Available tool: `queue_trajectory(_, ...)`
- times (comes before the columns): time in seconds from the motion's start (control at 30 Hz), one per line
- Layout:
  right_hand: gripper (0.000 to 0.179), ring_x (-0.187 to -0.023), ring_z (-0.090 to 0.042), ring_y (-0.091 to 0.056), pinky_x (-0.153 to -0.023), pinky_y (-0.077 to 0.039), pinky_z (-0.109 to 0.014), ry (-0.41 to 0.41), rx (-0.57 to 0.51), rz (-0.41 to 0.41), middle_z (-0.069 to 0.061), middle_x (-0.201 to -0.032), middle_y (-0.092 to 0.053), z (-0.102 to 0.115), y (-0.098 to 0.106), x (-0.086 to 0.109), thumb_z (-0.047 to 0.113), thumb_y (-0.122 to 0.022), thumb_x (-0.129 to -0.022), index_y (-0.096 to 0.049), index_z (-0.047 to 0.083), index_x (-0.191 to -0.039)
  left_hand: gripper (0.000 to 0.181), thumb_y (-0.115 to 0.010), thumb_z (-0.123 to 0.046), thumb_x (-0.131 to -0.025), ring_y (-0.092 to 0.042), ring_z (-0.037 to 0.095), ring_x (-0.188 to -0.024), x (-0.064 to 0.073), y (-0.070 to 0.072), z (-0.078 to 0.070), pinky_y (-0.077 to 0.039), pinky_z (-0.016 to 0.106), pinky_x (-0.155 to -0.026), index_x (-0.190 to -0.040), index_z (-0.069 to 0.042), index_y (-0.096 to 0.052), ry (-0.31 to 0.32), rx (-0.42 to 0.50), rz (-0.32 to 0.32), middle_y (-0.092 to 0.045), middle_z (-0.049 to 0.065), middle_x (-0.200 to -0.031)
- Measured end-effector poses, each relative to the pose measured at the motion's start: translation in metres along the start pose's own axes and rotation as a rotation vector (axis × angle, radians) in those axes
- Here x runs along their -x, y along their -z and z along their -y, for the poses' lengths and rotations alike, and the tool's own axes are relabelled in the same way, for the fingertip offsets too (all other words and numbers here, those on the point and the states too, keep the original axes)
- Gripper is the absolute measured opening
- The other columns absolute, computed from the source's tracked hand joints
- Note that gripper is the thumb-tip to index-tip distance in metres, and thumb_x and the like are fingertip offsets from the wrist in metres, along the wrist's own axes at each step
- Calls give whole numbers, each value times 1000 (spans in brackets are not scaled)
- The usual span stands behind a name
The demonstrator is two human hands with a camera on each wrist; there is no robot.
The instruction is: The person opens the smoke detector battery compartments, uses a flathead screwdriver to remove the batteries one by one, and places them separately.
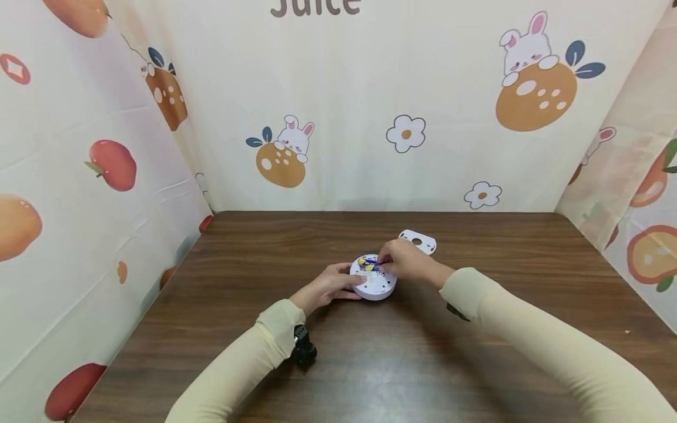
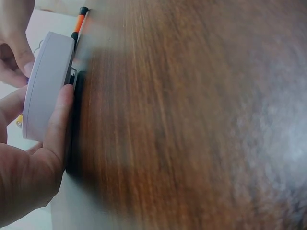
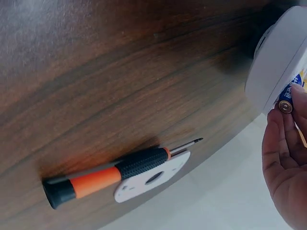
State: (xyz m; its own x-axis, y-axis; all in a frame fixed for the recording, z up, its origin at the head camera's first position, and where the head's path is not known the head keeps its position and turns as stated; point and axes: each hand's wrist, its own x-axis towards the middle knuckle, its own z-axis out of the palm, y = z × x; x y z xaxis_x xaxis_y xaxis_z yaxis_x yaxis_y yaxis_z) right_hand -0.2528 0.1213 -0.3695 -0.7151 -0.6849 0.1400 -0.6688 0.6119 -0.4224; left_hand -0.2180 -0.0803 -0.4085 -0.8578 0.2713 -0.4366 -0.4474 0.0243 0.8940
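A fruit-printed curtain (image 1: 359,88) stood behind the round white case (image 1: 376,288), and the brown wooden table (image 1: 254,252) spread out beneath it. Your pale sleeves (image 1: 534,329) reached in from the case's near side. Your left hand (image 1: 333,283) gripped the left of the case, thumb laid over the upper face, other fingers lower along the side. Your right hand (image 1: 408,259) was at the case's far right edge, pinching a battery (image 3: 289,94) between thumb and fingers.

The case sat near the middle of the table with its upper face up, and yellow and blue batteries (image 1: 369,267) showed there; you could not count them, nor tell whether the pinched one was seated. To the right of the case lay a screwdriver (image 3: 96,182) with an orange and black handle. Just beside it, beyond the case, was a white plate (image 1: 429,244) with a round hole in its middle.
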Motion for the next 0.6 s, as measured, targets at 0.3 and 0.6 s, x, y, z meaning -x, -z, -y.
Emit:
queue_trajectory(0.3, 6, -70, -12, -59, -58, -53, -25, -121, -167, -56, -4, -83, -71, -4, 9, -6, 3, -71, -83, -75, 3, -88, 60, -67, -4, -88, -64, 22, -84, -2, 2, 1, -59, 39, -78, -141, 2, -39, -9, -7, 12, -63, 17, -103)
queue_trajectory(0.6, 8, -74, -16, -60, -65, -54, -30, -225, -219, -118, -6, -85, -71, -17, 11, -24, 5, -71, -85, -75, 1, -91, 62, -68, -4, -88, -64, 22, -83, -5, 2, 1, -59, 39, -76, -142, 2, -38, 3, -7, 0, -62, 17, -105)
